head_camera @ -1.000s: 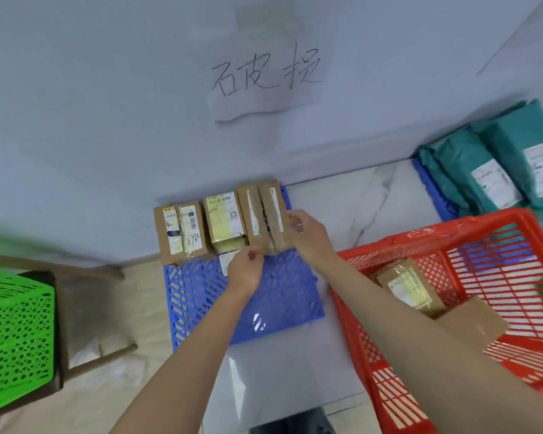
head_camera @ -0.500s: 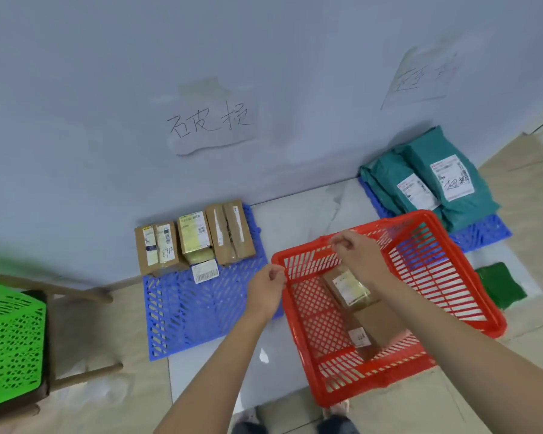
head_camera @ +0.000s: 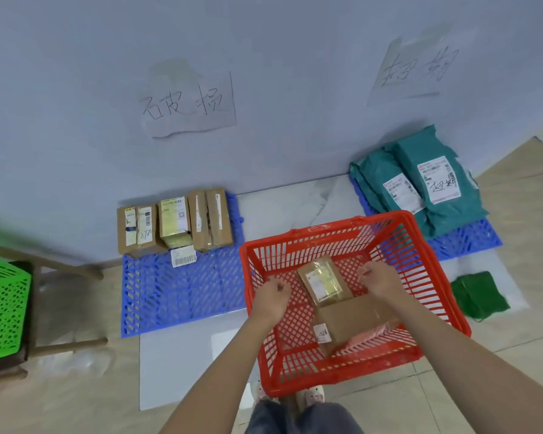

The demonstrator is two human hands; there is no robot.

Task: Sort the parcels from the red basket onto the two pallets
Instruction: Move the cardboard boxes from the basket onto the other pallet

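Hands over the red basket (head_camera: 351, 236), which sits on the floor between two blue pallets. Left hand (head_camera: 271, 297) above the basket's left side, fingers curled in, gripping nothing visible. Right hand (head_camera: 380, 280) above the basket's middle-right, fingers bent downward, just beside the upper parcel; whether touching it, cannot tell. Inside the basket: a small brown box with a yellowish label (head_camera: 322, 280), lying partly on a larger plain cardboard box (head_camera: 348, 321) with a small white tag on its left end. Something pink showing at that box's right edge, too unclear to name. Left pallet (head_camera: 182, 286) against the wall, carrying a row of four brown boxes (head_camera: 174, 223) along its far edge. Right pallet (head_camera: 464, 239) holding teal mailer bags (head_camera: 420, 186) with white labels. Handwritten paper signs (head_camera: 188, 104) on the wall above each pallet. Green crate (head_camera: 3, 311) on a wooden stool at far left; dark green bag (head_camera: 480, 294) on the floor right of the basket.
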